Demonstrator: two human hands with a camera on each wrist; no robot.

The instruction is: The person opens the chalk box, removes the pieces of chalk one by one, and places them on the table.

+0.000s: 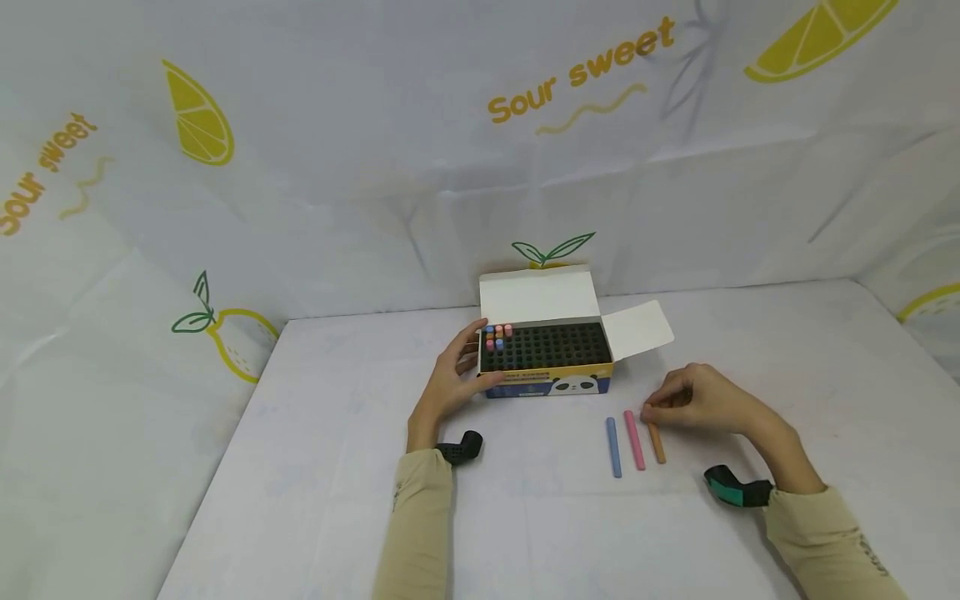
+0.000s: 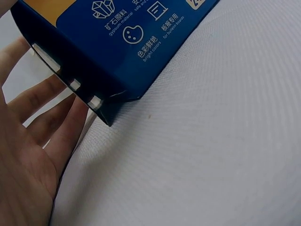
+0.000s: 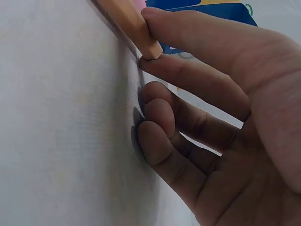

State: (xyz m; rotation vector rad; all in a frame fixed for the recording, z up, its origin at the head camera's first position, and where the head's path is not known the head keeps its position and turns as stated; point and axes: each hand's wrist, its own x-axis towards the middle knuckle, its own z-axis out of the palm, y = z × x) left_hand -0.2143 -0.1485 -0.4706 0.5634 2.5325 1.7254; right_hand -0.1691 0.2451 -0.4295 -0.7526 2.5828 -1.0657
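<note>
An open chalk box (image 1: 551,388) with a black holed insert (image 1: 555,347) stands on the table, several colored chalk sticks upright in its left-hand holes. My left hand (image 1: 450,379) grips the box's left end, thumb along the front and fingers round the side. In the left wrist view those fingers (image 2: 40,101) lie by the box's dark blue end (image 2: 80,70). My right hand (image 1: 697,400) pinches the far end of an orange chalk stick (image 1: 657,443) between thumb and index finger. The right wrist view shows that chalk (image 3: 134,28) close over the cloth, the other fingers curled below.
A pink chalk stick (image 1: 634,440) and a blue one (image 1: 613,447) lie left of the orange one. The box's white lid (image 1: 536,296) stands raised behind, and a side flap (image 1: 639,329) sticks out right. A white lemon-printed cloth (image 1: 337,200) hangs behind the table.
</note>
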